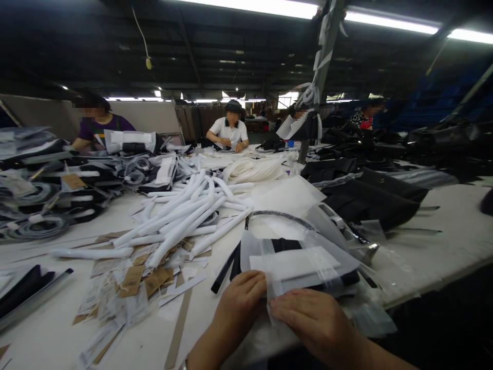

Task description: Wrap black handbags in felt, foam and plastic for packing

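Observation:
A black handbag [285, 244] lies on the table in front of me, partly covered by a translucent wrapping sheet [252, 249]. A white padded strip [292, 264] rests across it, and its wrapped handle [283, 213] arches up at the back. At the near edge of the bag, my left hand [242, 298] is closed on the wrapping, its fingers bent together. To its right, my right hand [314, 318] has its fingers pressed together on the same sheet. Both thumbs are mostly hidden.
White foam tubes [185, 216] are heaped left of the bag, with brown paper tags [133, 277] before them. Wrapped straps [38, 226] pile up far left. More black bags [373, 200] lie right. A person [230, 131] sits across the table; others work farther off.

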Demonstrator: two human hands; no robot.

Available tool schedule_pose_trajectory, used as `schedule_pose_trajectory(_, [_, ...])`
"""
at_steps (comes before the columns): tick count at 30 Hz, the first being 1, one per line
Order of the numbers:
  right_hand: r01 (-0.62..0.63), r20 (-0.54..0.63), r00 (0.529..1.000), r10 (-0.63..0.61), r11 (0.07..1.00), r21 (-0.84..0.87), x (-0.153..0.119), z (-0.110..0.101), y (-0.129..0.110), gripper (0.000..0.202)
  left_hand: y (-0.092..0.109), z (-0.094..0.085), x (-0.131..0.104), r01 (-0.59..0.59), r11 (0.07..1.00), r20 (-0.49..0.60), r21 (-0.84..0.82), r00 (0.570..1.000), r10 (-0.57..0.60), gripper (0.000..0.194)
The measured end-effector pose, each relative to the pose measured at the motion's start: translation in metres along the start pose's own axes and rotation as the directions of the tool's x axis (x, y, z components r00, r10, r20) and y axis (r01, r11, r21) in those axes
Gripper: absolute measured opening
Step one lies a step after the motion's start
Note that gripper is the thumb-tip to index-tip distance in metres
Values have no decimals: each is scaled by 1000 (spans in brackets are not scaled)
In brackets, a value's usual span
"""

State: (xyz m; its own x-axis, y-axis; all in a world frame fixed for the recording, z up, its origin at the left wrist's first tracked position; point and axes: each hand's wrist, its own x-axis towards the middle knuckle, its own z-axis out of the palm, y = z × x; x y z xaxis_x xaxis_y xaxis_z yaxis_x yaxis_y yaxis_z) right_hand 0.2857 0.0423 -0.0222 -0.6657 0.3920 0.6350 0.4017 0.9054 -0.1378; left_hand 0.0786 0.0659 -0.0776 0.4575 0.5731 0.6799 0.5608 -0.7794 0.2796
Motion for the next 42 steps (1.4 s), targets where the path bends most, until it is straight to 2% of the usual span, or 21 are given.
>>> schedule_pose_trajectory(2, [36,0,999,-36,999,-32,-5,4,0,27,-4,-15,1,90,990,82,-108,993,-81,31])
schedule_pose_trajectory(5, [75,19,997,-73,992,-98,-11,9,-2,29,-3,-33,3,194,960,141,-204,976,-167,48])
schedule_pose_trajectory(8, [93,18,996,-91,984,-151,-13,14,-5,31,0,-40,6,208,962,191,-179,966,-173,45])
schedule_pose_trajectory(12, [94,-44,994,-103,980,-174,-14,25,-8,30,-5,-27,4,96,990,239,-103,969,-69,37])
schedule_pose_trajectory(15, [86,-48,994,-94,985,-149,-18,28,-11,30,-15,-12,-4,-11,996,176,-85,984,26,34])
schedule_pose_trajectory(19, [-12,6,1000,12,1000,-18,-23,15,-9,21,-21,0,-12,-75,997,78,-20,994,76,31])
schedule_pose_trajectory(23, [-139,-41,990,135,984,-112,-18,4,10,19,-21,4,-13,-93,996,29,17,995,92,32])
schedule_pose_trajectory(27, [-195,54,976,211,957,-213,-9,12,28,33,-20,9,-15,-87,996,-22,20,996,87,32])
schedule_pose_trajectory(33, [-148,60,983,172,946,-290,-8,27,32,37,-12,8,-11,-22,999,-13,41,1000,23,36])
schedule_pose_trajectory(38, [-115,65,987,147,928,-353,-8,31,33,31,-8,4,-6,37,989,29,142,999,-42,41])
schedule_pose_trajectory(42, [-106,27,992,126,914,-391,-10,39,34,30,-11,7,-7,-20,988,23,154,1000,16,34])
